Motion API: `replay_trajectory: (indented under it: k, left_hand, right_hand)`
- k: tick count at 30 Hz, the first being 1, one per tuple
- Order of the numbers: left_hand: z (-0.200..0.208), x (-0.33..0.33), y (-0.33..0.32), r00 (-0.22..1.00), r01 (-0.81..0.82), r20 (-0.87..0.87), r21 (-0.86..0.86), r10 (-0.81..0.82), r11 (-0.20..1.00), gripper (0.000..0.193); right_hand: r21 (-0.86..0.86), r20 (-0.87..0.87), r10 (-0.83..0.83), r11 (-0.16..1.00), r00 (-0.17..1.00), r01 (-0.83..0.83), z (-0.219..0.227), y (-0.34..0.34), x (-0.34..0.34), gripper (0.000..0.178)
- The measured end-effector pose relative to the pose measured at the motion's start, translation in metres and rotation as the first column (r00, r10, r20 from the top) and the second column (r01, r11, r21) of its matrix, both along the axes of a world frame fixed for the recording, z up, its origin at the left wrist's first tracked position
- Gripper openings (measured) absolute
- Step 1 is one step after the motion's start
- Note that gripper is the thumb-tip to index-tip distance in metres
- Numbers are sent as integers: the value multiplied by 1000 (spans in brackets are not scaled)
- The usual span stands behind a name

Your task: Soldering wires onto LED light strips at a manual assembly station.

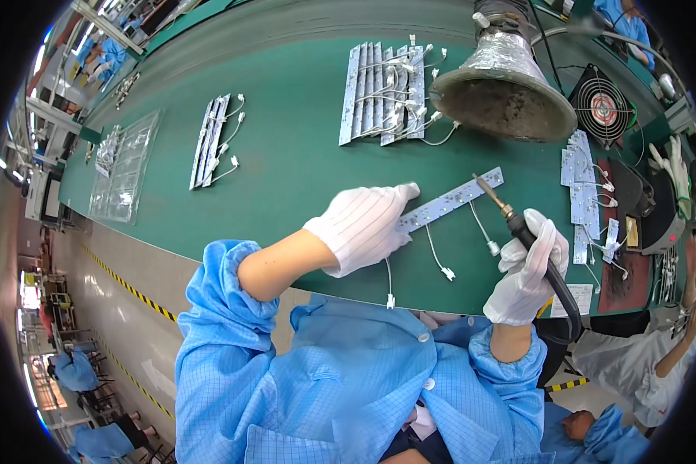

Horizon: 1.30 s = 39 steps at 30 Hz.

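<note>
My left hand (367,224), in a white striped glove, is closed on the near-left end of an LED strip board (452,201). The board lies slanted on the green bench, and short white wires with plugs (448,272) hang from its near edge. In my gloved right hand (530,267) is a soldering iron (530,240) with a black handle. Its tip points up and left, close to the board's far-right end; whether it touches I cannot tell. The iron's dark cable loops below the right hand.
A funnel-shaped fume hood (506,93) stands beyond the board, beside a black fan (602,108). Wired strip boards lie in a large stack (383,97), a small group (211,143) and a right-hand pile (584,185). A clear plastic tray (127,170) is far left. A co-worker's arm (684,332) shows at right.
</note>
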<state>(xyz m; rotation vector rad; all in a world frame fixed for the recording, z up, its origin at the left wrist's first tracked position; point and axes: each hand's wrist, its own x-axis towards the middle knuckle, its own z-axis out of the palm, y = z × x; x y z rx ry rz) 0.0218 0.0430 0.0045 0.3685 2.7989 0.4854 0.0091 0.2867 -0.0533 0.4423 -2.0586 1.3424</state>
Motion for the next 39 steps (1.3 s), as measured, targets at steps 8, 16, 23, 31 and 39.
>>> replay_trajectory:
  k: [8, 16, 23, 31, 39]
  left_hand:
    - [-13, -24, 9, 941, -263, 331, 585, 71, 767, 39]
    - [-29, -16, 8, 982, 149, -177, 476, -71, 866, 22]
    - [-33, -15, 8, 967, 185, -241, 413, -89, 892, 20]
    - [-34, -15, 10, 989, 84, -145, 445, -21, 892, 25]
    - [-28, -19, 10, 999, -44, 27, 513, 36, 857, 30]
  right_hand:
    - [509, -398, 51, 843, 916, 174, 7, 7, 2, 40]
    - [565, -371, 235, 825, 899, 18, 4, 5, 0, 41]
    - [545, -243, 262, 833, 934, -92, 7, 7, 4, 41]
    - [489, -184, 256, 861, 949, -138, 5, 8, 5, 43]
    - [514, -297, 79, 853, 952, 90, -7, 13, 5, 40]
